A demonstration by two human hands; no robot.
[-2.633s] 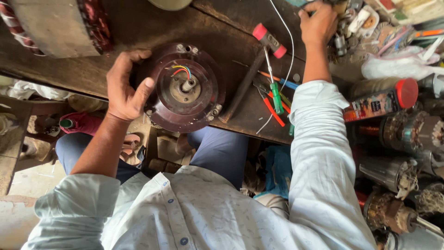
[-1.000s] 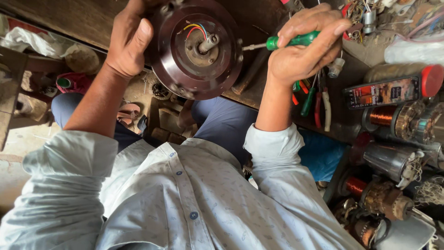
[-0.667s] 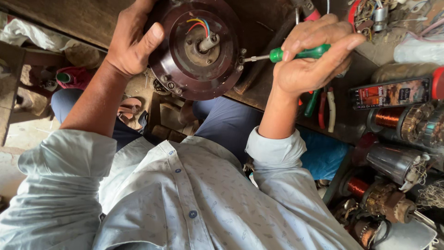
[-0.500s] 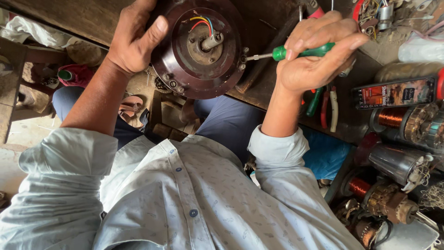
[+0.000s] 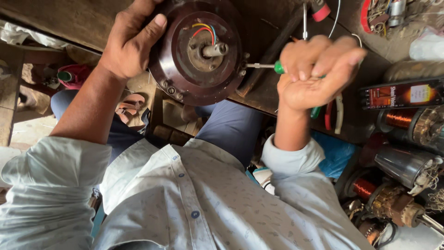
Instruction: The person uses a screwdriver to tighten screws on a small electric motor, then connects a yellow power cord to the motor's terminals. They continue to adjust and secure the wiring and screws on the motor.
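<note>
A round dark-brown motor housing [image 5: 196, 51] lies on the wooden workbench [image 5: 69, 21], its central shaft and red, yellow and blue wires facing up. My left hand [image 5: 132, 39] grips the housing's left rim, thumb lying on its face. My right hand [image 5: 317, 71] is closed around a green-handled screwdriver [image 5: 279, 67]. The screwdriver's metal shank points left, and its tip touches the housing's right rim at a screw.
Pliers with red and white handles [image 5: 334, 113] lie on the bench by my right wrist. A dark flat box [image 5: 402, 94] lies at the right, above several copper-wound motor parts [image 5: 402, 120]. A hammer handle [image 5: 273, 51] runs diagonally behind the screwdriver. Sandals [image 5: 132, 106] are on the floor below.
My right hand fetched the green screwdriver from the bench's far side and brought it to the housing's right rim. It has since turned on the handle. My left hand stays on the housing.
</note>
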